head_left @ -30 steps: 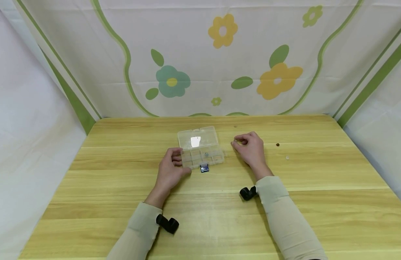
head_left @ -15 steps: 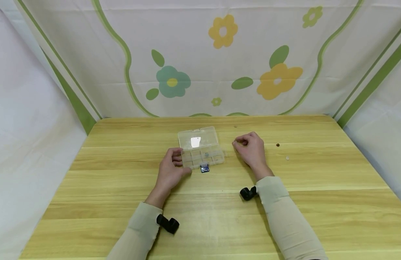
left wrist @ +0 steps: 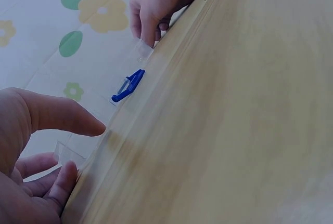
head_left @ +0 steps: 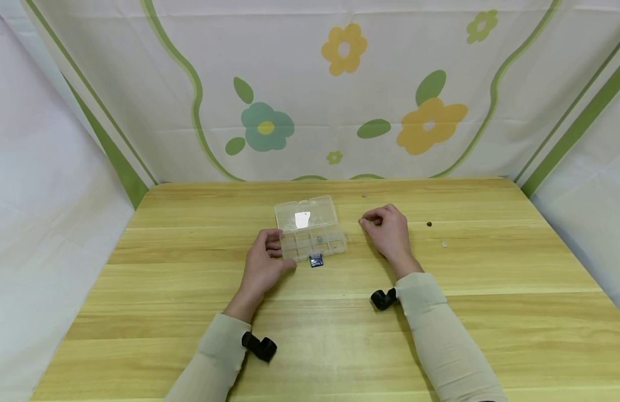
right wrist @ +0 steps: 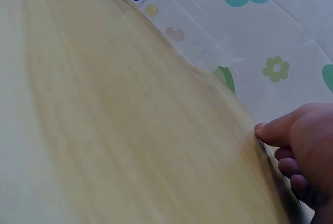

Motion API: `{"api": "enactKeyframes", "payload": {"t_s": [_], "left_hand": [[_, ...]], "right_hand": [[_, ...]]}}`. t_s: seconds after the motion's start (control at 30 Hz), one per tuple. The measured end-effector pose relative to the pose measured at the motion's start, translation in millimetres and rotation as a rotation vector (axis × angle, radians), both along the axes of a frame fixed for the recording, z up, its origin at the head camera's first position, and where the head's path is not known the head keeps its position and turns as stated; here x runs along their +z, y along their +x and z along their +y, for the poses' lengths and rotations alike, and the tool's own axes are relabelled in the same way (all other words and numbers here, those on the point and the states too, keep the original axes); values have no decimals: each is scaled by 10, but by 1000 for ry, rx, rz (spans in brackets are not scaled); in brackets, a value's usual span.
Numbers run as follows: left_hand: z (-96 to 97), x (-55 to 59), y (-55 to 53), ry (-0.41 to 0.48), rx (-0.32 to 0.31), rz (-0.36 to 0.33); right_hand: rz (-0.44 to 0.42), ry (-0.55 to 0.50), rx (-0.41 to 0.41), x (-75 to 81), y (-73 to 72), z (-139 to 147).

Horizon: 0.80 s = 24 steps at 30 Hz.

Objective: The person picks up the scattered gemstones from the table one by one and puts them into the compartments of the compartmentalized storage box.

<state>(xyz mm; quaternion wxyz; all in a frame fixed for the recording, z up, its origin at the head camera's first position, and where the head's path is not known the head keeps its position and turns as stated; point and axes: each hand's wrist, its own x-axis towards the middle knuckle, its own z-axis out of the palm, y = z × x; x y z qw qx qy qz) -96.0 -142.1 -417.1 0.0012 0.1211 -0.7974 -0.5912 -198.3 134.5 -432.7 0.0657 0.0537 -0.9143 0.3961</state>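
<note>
One clear, divided plastic box (head_left: 312,228), blue latch (head_left: 316,261) on its near edge, lies lid-open on the table (head_left: 310,346), left end held by the left hand (head_left: 265,262). Farther right, the right hand (head_left: 389,233) pinches narrowly, any contents unclear.

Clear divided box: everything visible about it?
The clear box looks like transparent plastic, divided inside into compartments. Its lid is open on the far side. A blue latch sits at the near edge. The box rests on the wood-grain table, and the left hand holds its left end. A small bluish-grey piece shows in one compartment; what it is, I can't tell.
</note>
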Motion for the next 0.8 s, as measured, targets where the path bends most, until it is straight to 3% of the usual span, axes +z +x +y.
{"api": "enactKeyframes", "payload": {"t_s": [0.23, 0.8], "left_hand": [[-2, -17, -5, 6, 3, -11], [-18, -32, 3, 22, 5, -4]], "right_hand": [[24, -27, -5, 1, -4, -1], [35, -251, -49, 18, -1, -33]]}}
